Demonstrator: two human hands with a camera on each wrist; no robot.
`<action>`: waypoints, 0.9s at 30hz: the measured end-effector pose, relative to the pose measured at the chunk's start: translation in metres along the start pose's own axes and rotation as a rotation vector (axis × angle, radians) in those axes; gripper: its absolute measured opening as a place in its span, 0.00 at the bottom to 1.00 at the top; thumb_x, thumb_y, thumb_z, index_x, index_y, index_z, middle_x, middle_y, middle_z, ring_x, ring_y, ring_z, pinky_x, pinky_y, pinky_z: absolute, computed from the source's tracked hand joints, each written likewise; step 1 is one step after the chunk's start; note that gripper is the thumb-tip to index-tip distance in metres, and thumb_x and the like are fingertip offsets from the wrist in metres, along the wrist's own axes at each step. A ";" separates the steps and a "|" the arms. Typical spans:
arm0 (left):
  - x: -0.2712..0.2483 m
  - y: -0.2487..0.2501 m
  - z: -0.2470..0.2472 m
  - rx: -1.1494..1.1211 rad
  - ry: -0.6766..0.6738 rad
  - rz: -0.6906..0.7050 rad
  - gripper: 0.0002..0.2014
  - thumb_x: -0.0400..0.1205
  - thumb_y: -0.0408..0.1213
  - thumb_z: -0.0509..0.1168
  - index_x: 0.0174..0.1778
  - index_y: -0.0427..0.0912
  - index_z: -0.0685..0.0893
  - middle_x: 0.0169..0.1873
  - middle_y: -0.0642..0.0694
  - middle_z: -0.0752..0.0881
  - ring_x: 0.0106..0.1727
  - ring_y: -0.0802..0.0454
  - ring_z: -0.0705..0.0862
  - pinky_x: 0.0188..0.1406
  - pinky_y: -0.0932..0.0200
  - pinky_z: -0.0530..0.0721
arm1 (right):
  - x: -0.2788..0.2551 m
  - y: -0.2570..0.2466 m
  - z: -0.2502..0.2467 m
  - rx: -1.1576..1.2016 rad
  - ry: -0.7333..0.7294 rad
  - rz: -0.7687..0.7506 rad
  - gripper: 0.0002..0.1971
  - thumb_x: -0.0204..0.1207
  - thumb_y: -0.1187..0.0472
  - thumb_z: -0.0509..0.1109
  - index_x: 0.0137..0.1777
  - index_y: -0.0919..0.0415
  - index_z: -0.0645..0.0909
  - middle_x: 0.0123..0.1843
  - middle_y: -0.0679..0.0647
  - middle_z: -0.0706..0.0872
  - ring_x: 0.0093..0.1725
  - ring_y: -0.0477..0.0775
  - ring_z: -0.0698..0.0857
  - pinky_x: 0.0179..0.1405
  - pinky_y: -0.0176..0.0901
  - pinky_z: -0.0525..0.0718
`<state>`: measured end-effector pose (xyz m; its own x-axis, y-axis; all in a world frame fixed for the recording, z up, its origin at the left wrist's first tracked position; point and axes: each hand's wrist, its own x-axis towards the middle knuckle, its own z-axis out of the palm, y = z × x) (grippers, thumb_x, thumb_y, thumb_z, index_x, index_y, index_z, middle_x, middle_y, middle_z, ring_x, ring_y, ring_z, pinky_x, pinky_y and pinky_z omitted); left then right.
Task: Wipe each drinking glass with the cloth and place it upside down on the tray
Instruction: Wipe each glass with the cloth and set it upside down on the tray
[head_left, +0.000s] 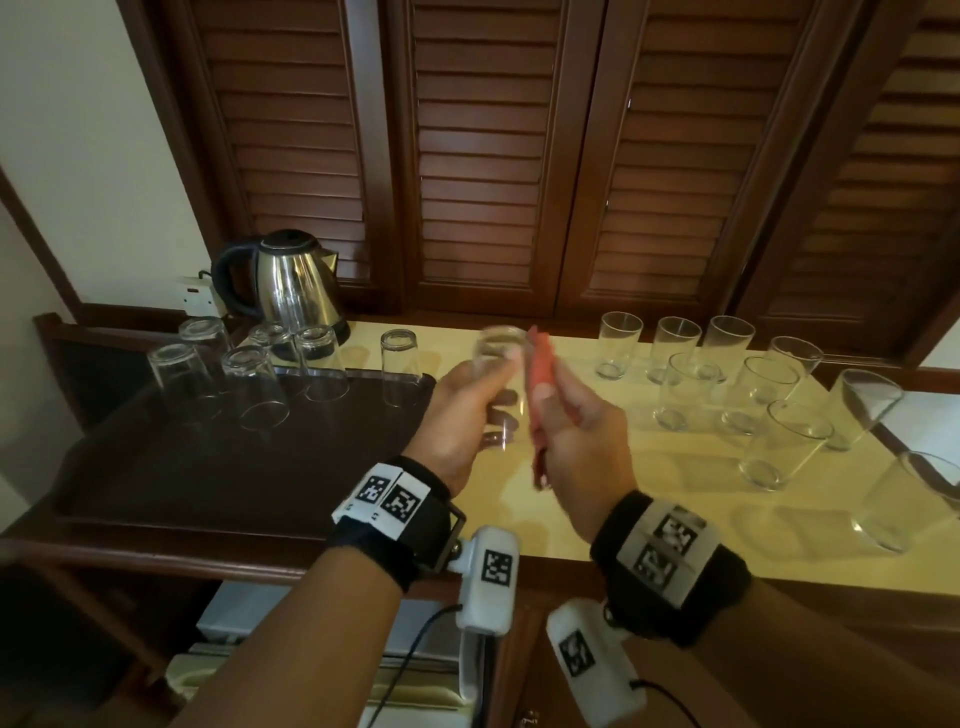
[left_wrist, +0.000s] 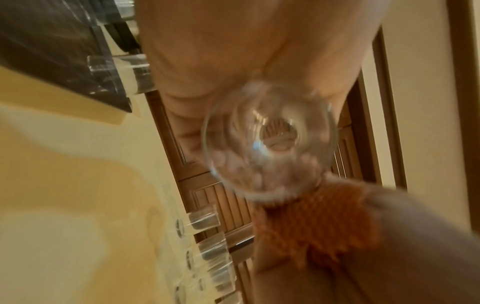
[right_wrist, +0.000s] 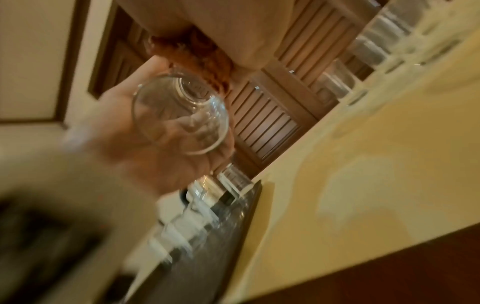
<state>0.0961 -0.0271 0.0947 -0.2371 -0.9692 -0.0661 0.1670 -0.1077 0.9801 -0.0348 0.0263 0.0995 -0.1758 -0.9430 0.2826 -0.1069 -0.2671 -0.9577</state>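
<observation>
My left hand (head_left: 467, 410) grips a clear drinking glass (head_left: 498, 384) in the air between tray and counter; its thick base is uppermost and its mouth (left_wrist: 270, 139) faces my wrist. My right hand (head_left: 571, 421) holds a folded red-orange cloth (head_left: 540, 364) right beside the glass. The cloth (left_wrist: 319, 222) touches the glass's side in the left wrist view, and the cloth (right_wrist: 197, 53) sits behind the glass (right_wrist: 182, 115) in the right wrist view. A dark tray (head_left: 218, 467) on the left carries several glasses (head_left: 254, 384) upside down. Several upright glasses (head_left: 691, 384) stand on the yellow counter at right.
A steel kettle (head_left: 296, 280) stands behind the tray by a wall socket (head_left: 195, 296). Brown louvred doors (head_left: 493, 156) close off the back. The yellow counter (head_left: 649, 493) has bare room in front of my hands, and its wooden front edge (head_left: 857, 582) runs below.
</observation>
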 end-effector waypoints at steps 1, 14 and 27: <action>0.000 0.002 0.000 -0.021 0.026 -0.014 0.26 0.84 0.67 0.65 0.67 0.51 0.86 0.59 0.37 0.89 0.55 0.39 0.90 0.49 0.47 0.89 | -0.008 -0.002 0.003 -0.007 -0.054 -0.009 0.21 0.90 0.61 0.60 0.80 0.44 0.71 0.28 0.45 0.82 0.27 0.44 0.81 0.26 0.34 0.80; -0.004 0.001 -0.005 0.032 -0.103 -0.040 0.19 0.87 0.57 0.68 0.66 0.47 0.83 0.57 0.35 0.89 0.48 0.43 0.90 0.49 0.49 0.88 | 0.003 0.003 -0.004 0.015 0.017 0.020 0.20 0.91 0.59 0.60 0.81 0.46 0.73 0.33 0.51 0.84 0.24 0.47 0.78 0.22 0.42 0.79; -0.004 0.004 -0.010 -0.072 -0.022 -0.019 0.26 0.89 0.66 0.57 0.71 0.50 0.81 0.57 0.36 0.92 0.59 0.37 0.92 0.60 0.41 0.88 | -0.006 -0.007 0.013 0.009 -0.054 -0.026 0.20 0.91 0.58 0.59 0.81 0.44 0.72 0.28 0.43 0.84 0.24 0.47 0.81 0.23 0.42 0.83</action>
<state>0.1068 -0.0259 0.0971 -0.2615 -0.9619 -0.0799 0.2302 -0.1426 0.9626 -0.0201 0.0308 0.1038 -0.1204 -0.9448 0.3046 -0.1019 -0.2935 -0.9505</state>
